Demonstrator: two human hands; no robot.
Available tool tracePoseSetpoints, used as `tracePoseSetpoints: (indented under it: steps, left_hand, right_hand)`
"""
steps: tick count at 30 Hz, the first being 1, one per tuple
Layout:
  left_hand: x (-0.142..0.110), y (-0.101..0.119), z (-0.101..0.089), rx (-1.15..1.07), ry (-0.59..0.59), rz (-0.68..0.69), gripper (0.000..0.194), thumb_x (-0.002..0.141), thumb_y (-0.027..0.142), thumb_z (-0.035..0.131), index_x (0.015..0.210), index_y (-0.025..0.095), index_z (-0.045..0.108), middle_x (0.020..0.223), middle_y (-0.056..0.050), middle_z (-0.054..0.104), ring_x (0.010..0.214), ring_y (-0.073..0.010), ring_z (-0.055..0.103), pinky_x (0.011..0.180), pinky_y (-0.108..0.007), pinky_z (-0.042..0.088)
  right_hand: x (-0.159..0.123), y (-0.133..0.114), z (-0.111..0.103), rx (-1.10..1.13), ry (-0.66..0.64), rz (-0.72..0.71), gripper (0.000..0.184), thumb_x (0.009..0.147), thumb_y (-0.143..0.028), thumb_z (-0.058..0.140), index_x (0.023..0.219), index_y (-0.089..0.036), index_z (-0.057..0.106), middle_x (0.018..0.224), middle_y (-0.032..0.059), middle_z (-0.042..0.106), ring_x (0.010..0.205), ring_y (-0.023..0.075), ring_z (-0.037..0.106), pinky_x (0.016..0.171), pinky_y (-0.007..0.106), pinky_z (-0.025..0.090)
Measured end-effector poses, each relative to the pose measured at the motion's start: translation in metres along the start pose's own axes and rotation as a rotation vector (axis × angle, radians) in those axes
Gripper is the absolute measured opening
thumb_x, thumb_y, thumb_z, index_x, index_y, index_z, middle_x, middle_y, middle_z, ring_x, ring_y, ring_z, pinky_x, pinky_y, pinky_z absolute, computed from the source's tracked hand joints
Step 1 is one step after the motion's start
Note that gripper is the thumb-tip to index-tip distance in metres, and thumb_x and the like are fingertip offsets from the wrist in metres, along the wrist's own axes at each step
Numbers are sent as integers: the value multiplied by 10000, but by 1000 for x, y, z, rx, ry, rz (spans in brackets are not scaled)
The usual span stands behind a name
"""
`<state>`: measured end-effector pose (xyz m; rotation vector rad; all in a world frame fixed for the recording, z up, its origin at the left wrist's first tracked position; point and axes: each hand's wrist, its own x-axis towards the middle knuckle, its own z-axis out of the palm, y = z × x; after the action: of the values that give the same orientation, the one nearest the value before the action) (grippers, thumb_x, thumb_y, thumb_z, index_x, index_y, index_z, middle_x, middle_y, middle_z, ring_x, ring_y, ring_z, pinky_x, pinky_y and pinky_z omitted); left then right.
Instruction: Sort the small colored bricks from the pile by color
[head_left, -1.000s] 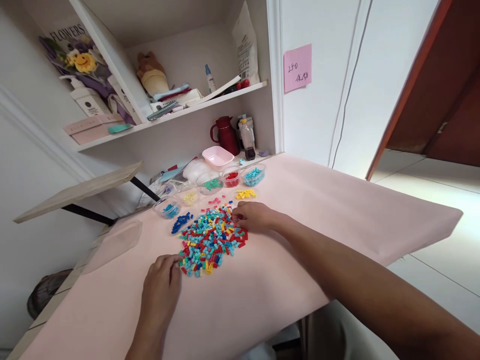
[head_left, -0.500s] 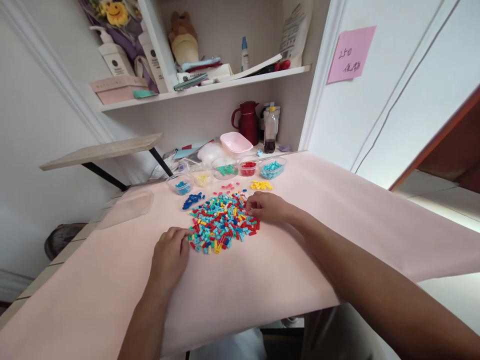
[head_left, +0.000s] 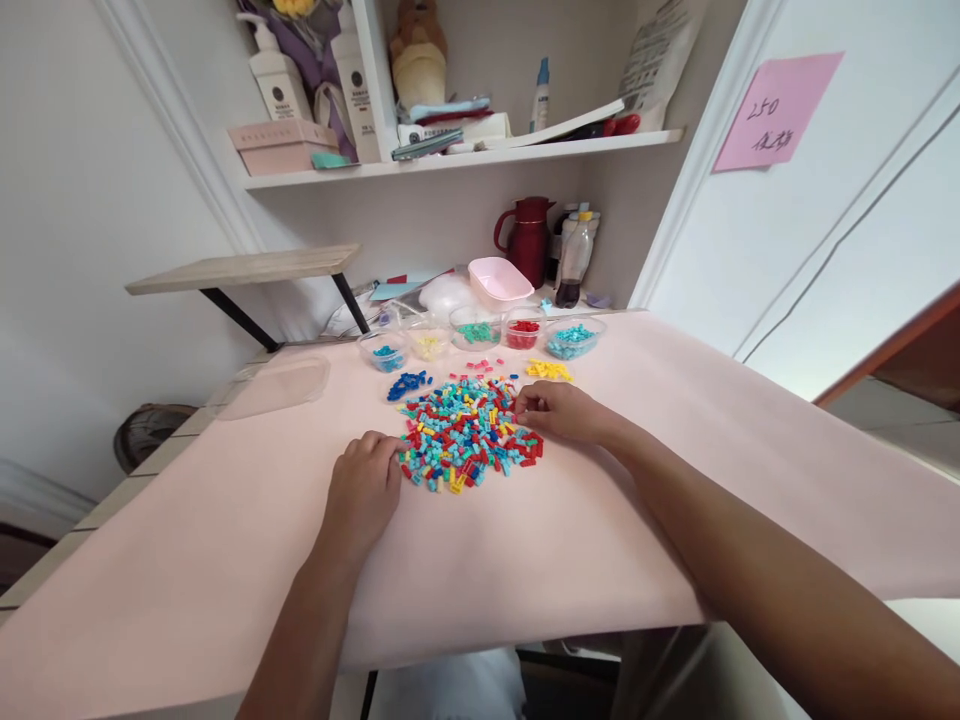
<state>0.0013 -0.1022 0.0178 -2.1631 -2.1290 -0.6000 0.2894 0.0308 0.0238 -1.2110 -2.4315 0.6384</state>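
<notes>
A mixed heap of small toy bricks in red, blue, teal, yellow and green lies on the pink tablecloth. At the heap's left edge rests my left hand, its fingers curled together and their tips against the bricks. My right hand is at the right edge, with thumb and fingers drawn into a pinch. Whatever either hand holds is too small or hidden to make out. Sorted dark blue bricks, yellow bricks and a few pink bricks lie just behind the heap.
Behind the bricks stand clear tubs, including one with red bricks and one with teal bricks. A clear lid lies at left. Farther back are a pink basin, a red jug, a bottle and a small wooden stand.
The camera has turned a little left, so everything sits farther right in view. Both hands stay at the heap's edges, with only slight finger movement on the right.
</notes>
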Motion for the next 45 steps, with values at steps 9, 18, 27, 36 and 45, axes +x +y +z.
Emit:
tracePoseSetpoints:
  steps: [9,18,27,36,45]
  left_hand:
    - [-1,0,2,15,9,6,320,871,185,369,1005,243,654,1007,-52,618,935,-212,537,847,-364,412]
    - [-1,0,2,29,1,-7,327,877,185,355,1011,235,649,1020,-57,619,946,-213,536,846,-362,410]
    - [-1,-1,5,31,12,2,323,875,166,358,1009,237,644,1016,-56,613,950,-205,536,850,-353,407]
    - [-1,1,5,27,9,5,302,880,175,348,967,219,634,1003,-62,594,914,-201,521,818,-345,404]
    - [-1,1,3,26,-6,0,290,874,156,359,974,214,625,999,-55,594,930,-200,513,831,-347,398]
  right_hand:
    - [0,0,0,20,12,-4,148,777,-347,567,794,-214,629,751,-5,610,677,136,513,618,237,385]
    - [1,1,1,6,7,7,179,782,-370,571,836,-217,647,773,7,623,696,147,522,627,247,389]
    - [1,6,3,2,8,-6,206,807,-403,550,862,-233,651,777,0,628,683,145,519,622,254,379]
    - [2,10,4,4,6,5,213,812,-383,536,898,-236,664,765,-2,621,662,138,499,615,251,374]
    - [3,11,5,38,24,-9,207,808,-386,555,886,-234,670,768,5,635,668,144,512,617,253,375]
